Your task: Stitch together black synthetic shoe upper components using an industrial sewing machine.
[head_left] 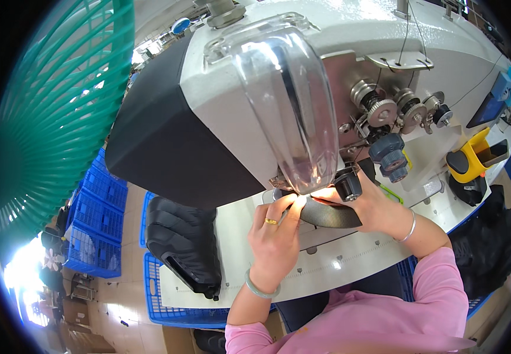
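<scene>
A curved dark grey piece with a fine woven texture [331,216] lies under the head of a sewing machine [220,118], between my two hands. My left hand [274,236], with a yellow ring and a pale bangle, pinches its left end with thumb and forefinger close below the clear guard [293,112]. My right hand [373,206], with a silver bangle, curls round the piece's right end. Its fingers reach in behind the guard's lower tip and a dark knob, so they are partly hidden. The needle area is hidden from sight.
Left on the white table [332,259] rests a black padded glove-like item [181,242]. Thread tension dials [382,109] project from the machine. A yellow holder [470,156] and black pieces [485,236] are at right. A green fan [55,112] and blue crates [96,224] are at left.
</scene>
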The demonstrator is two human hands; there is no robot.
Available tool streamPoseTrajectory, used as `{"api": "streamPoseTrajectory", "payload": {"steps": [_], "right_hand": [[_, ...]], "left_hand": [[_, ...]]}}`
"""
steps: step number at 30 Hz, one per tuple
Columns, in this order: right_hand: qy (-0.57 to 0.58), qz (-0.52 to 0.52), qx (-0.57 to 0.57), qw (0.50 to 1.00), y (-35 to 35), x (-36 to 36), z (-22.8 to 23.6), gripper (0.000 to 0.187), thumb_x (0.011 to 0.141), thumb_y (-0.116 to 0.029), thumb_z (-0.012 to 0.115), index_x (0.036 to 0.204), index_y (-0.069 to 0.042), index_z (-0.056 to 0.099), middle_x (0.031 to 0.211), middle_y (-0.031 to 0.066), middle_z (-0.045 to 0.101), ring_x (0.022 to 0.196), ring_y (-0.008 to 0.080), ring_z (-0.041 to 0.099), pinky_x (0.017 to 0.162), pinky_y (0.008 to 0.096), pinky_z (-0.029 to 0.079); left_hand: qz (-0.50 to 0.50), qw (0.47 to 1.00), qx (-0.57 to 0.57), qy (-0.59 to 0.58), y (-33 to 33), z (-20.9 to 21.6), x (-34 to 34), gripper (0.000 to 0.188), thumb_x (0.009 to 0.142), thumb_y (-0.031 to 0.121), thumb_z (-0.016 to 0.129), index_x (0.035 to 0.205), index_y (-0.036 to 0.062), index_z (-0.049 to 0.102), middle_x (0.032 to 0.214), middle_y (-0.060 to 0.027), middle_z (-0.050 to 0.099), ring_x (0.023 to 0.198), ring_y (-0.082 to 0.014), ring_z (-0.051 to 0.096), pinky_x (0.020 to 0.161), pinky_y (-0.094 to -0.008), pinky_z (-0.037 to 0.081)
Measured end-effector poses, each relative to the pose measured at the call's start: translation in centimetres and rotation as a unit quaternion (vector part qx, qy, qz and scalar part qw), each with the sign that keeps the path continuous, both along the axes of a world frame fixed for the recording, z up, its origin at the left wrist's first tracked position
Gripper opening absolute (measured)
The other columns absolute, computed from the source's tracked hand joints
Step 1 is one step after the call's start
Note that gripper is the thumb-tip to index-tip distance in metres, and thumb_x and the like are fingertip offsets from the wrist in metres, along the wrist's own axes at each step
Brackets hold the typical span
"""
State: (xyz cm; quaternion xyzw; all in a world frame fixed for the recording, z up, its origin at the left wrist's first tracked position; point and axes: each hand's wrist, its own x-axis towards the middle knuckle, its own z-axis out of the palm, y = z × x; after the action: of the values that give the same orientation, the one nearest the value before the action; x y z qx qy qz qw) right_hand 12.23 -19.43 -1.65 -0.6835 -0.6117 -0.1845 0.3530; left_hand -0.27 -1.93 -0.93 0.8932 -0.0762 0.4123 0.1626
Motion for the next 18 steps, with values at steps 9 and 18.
{"api": "streamPoseTrajectory", "payload": {"steps": [9, 18], "right_hand": [[-0.044, -0.033, 0.029, 0.998, 0.6, -0.4, -1.2, 0.047, 0.064, -0.003, 0.067, 0.111, -0.008, 0.062, 0.120, 0.0092, 0.053, 0.106, 0.0323, 0.053, 0.085, 0.0467, 0.045], [-0.175, -0.070, 0.031, 0.982, 0.8, -1.2, -0.5, 0.033, 0.064, -0.011, 0.065, 0.096, -0.007, 0.067, 0.103, 0.0039, 0.059, 0.103, 0.0270, 0.051, 0.078, 0.0443, 0.046]], "left_hand": [[0.010, 0.998, 0.048, 0.033, 0.5, 0.6, 0.1, 0.043, 0.065, -0.008, 0.068, 0.105, 0.0045, 0.069, 0.105, -0.0072, 0.062, 0.088, -0.0290, 0.061, 0.074, -0.0381, 0.052], [0.002, 0.995, 0.097, 0.006, 0.2, 0.7, -0.4, 0.042, 0.065, -0.007, 0.070, 0.105, 0.0028, 0.068, 0.104, -0.0087, 0.062, 0.095, -0.0282, 0.064, 0.078, -0.0364, 0.055]]}}
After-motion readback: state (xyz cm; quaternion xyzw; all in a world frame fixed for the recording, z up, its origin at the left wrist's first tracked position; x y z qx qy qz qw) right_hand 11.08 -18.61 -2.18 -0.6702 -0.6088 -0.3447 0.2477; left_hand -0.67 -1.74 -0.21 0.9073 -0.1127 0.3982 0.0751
